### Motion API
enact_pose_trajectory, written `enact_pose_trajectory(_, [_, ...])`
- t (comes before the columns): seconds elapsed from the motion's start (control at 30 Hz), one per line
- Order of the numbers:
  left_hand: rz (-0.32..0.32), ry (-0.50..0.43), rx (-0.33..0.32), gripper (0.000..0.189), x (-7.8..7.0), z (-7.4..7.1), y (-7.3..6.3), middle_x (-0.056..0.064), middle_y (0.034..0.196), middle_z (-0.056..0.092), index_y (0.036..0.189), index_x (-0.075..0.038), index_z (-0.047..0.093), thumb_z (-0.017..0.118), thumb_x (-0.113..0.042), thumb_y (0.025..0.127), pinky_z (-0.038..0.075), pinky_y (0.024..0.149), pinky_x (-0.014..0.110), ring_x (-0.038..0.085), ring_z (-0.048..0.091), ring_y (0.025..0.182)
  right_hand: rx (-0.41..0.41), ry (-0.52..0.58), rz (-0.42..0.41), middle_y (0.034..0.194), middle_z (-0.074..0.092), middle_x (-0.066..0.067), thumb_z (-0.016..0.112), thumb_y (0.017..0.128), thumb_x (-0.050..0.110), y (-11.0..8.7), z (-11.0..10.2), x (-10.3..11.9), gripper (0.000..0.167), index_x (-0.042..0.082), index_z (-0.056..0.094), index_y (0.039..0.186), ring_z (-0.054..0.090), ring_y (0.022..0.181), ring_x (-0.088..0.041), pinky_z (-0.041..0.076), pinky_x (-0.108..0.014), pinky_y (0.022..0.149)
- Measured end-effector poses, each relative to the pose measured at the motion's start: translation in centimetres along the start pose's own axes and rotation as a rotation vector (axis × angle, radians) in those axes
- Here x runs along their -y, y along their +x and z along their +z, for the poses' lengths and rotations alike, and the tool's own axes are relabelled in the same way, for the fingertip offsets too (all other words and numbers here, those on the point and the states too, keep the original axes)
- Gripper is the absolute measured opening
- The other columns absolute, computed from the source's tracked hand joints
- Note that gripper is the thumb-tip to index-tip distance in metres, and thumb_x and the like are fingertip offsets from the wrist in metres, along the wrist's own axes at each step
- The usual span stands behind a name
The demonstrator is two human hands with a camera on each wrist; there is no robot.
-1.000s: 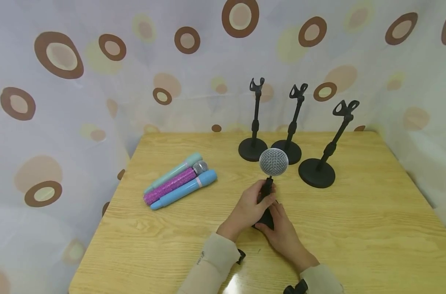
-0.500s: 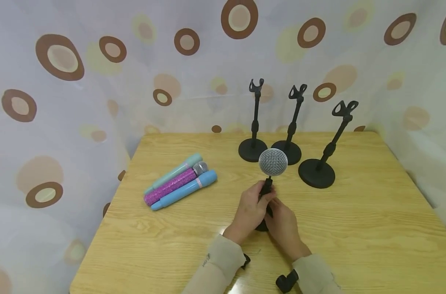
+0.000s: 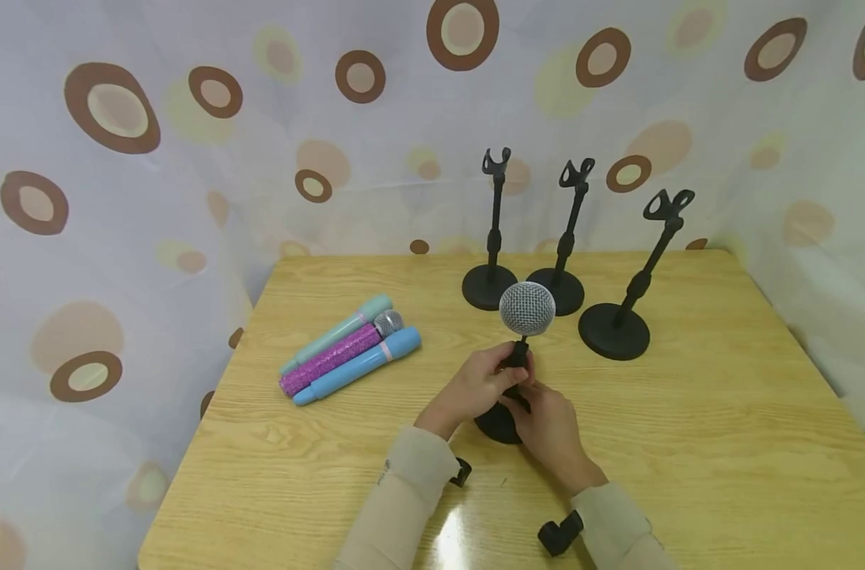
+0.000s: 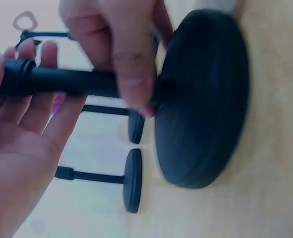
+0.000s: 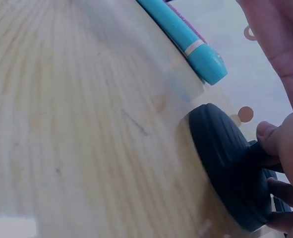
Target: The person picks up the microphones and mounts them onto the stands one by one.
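Black stand (image 4: 201,109) held two-handed at the counter (image 3: 724,443)

On the left, a mint microphone (image 3: 338,334), a purple glittery microphone (image 3: 332,360) and a blue microphone (image 3: 357,368) lie slantwise, side by side. Next, the left grip (image 3: 471,386) holds the black stand's upper shaft, fingers curled round it. Behind rises the rear left stand (image 3: 491,286). The black stand itself is near the middle of the counter, base down, a silver mesh head (image 3: 528,309) at its top. The right grip (image 3: 552,431) pinches the lower shaft just above the base. Farther back is the middle stand (image 3: 566,294), then the right stand (image 3: 613,332), each topped with a forked clip.
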State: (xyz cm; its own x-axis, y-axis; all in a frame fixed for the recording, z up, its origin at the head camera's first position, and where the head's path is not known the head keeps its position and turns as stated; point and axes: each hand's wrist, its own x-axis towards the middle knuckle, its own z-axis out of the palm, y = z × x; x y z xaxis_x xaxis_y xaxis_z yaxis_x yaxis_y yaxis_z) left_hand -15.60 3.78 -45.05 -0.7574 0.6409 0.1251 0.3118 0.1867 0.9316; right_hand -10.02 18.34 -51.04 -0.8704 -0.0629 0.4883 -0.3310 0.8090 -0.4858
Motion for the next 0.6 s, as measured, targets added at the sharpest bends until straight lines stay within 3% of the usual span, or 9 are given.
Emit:
enact_pose_trajectory(0.2, [0.002, -0.059, -0.113, 0.026, 0.6, 1.4, -0.3, 0.004, 0.109, 0.066, 0.117, -0.012, 0.059, 0.051, -0.030, 0.099, 0.049, 0.098, 0.025, 0.008, 0.062, 0.101, -0.024, -0.003, -0.013, 0.088, 0.073, -0.013, 0.081, 0.078, 0.004, -0.2, 0.2, -0.3, 0.026, 0.000, 0.075, 0.103, 0.071, 0.075, -0.034, 0.054, -0.047, 0.056])
enact_pose_trajectory(0.4, [0.071, -0.005, -0.229, 0.030, 0.8, 2.6, -0.4, 0.005, 0.109, 0.067, 0.116, -0.010, 0.060, 0.048, -0.031, 0.098, 0.052, 0.097, 0.025, 0.010, 0.064, 0.102, -0.005, 0.002, 0.010, 0.094, 0.074, -0.014, 0.079, 0.080, 0.003, -0.2, 0.1, -0.3, 0.026, -0.001, 0.074, 0.105, 0.071, 0.078, -0.035, 0.055, -0.048, 0.057])
enact_pose_trajectory(0.6, [0.059, 0.039, -0.313, 0.039, 0.9, 3.4, -0.9, 0.003, 0.109, 0.069, 0.121, -0.007, 0.060, 0.049, -0.036, 0.098, 0.053, 0.095, 0.026, 0.008, 0.067, 0.102, 0.021, 0.007, 0.001, 0.094, 0.075, -0.013, 0.075, 0.082, 0.000, -0.3, 0.2, -0.6, 0.020, 0.000, 0.075, 0.102, 0.073, 0.081, -0.031, 0.056, -0.045, 0.061])
